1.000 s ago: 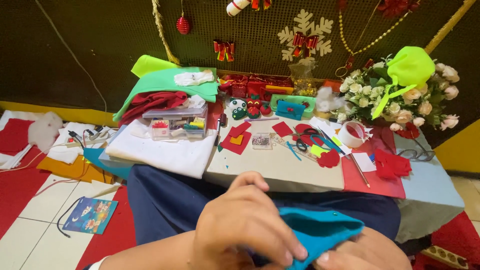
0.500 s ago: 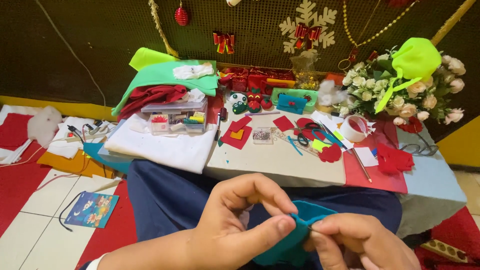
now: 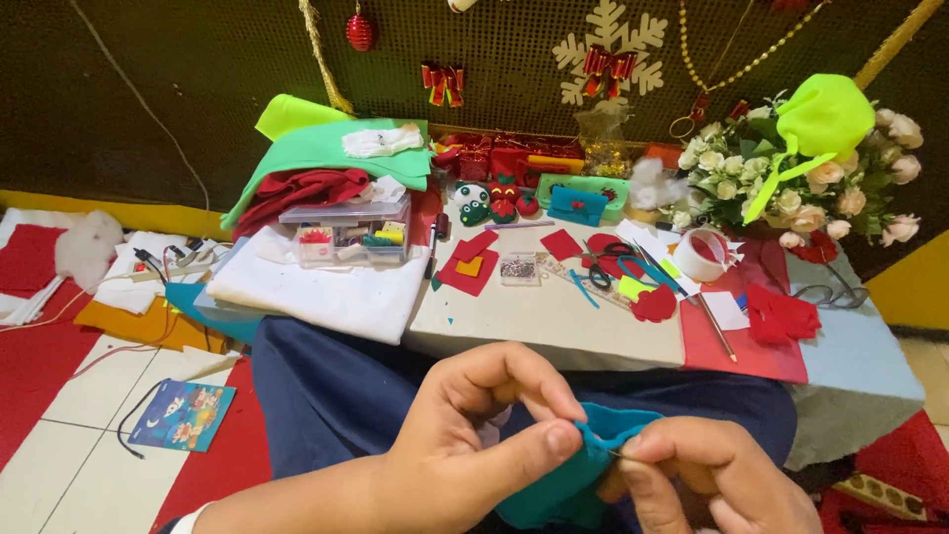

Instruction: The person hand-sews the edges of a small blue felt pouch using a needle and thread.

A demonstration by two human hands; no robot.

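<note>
A person's left hand point(image 3: 465, 435) and right hand point(image 3: 712, 475) are working together on a folded piece of teal felt point(image 3: 583, 465), holding it low in the near foreground, above a dark blue lap and in front of the low counter point(image 3: 554, 316). The left hand is pinching the felt's upper edge between thumb and forefinger, while the right hand is closing its fingertips on the opposite edge, where a thin glint that may be a needle is showing; it is too small to be sure of. The step appears to be hand sewing, and doing it well is probably calling for the two layers to be kept flush, the pinch sitting just beside the working point, and the thumb staying out of the point's path. Farther off on the counter, red felt cut-outs point(image 3: 470, 259), a clear plastic compartment box point(image 3: 346, 232), blue-handled scissors point(image 3: 608, 269), a white tape roll point(image 3: 700, 254) and a red felt sheet point(image 3: 741, 341) are lying well apart from the hands. A bouquet of cream artificial roses point(image 3: 791, 178) is standing at the far right.
</note>
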